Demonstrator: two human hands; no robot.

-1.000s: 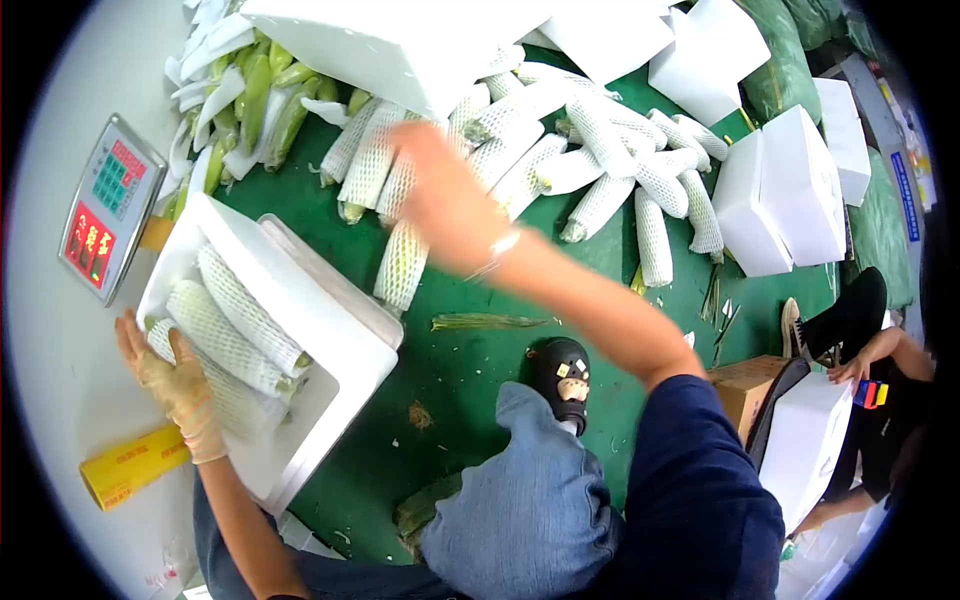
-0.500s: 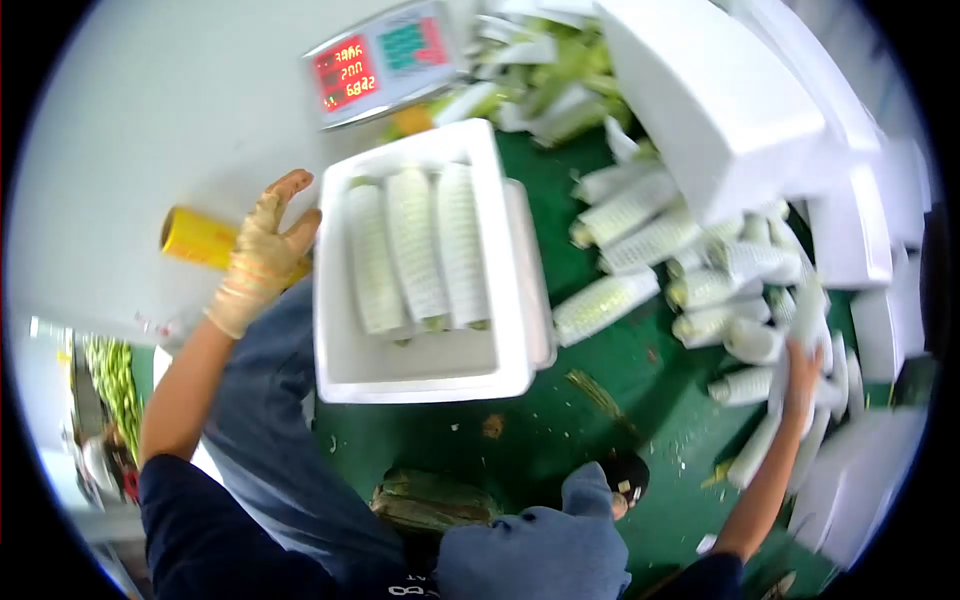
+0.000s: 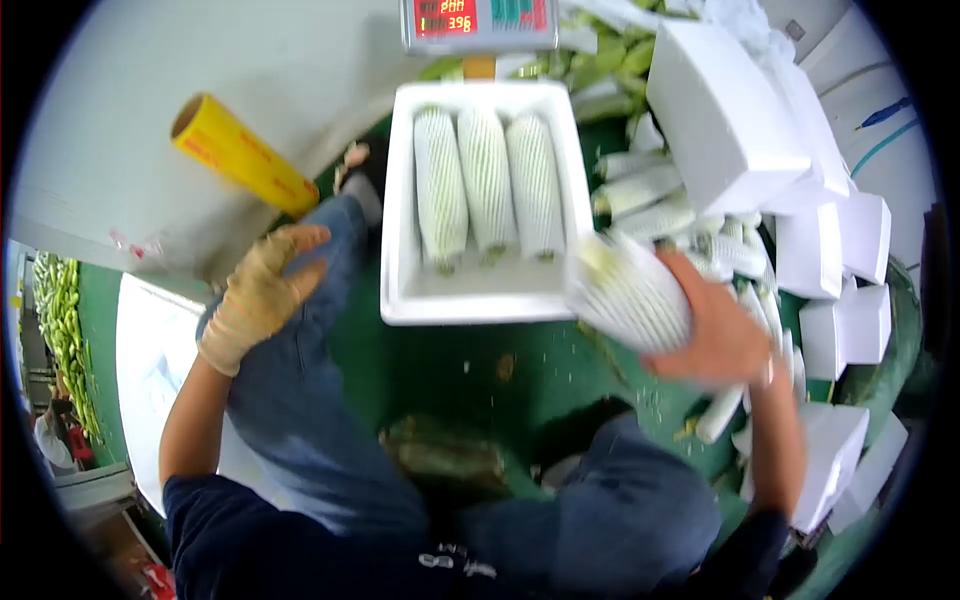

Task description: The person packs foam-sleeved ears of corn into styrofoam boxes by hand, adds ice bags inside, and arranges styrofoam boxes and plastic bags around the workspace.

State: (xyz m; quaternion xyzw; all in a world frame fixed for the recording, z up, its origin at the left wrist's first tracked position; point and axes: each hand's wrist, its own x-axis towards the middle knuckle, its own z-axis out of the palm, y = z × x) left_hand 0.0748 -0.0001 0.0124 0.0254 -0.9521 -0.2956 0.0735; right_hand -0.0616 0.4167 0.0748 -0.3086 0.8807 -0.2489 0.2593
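My right hand [image 3: 722, 335] is closed around an ear of corn in a white foam net sleeve [image 3: 635, 295], held tilted at the lower right corner of a white foam box [image 3: 485, 308]. Inside the box three more netted ears [image 3: 487, 180] lie side by side, lengthwise. My left hand [image 3: 262, 295], in a pale glove, hovers left of the box with fingers apart and nothing in it. A yellow roll [image 3: 245, 155] leans beyond that hand.
A scale with a red display [image 3: 478, 22] stands behind the box. To the right, a pile of netted ears [image 3: 650, 190] lies near stacked white foam boxes [image 3: 725, 115]. Green leafy husks [image 3: 615, 65] are heaped at the back. My knees flank the green floor [image 3: 440, 365].
My right hand has come from the pile on the right to the box's corner with a netted ear. My left hand stays open. The view has shifted.
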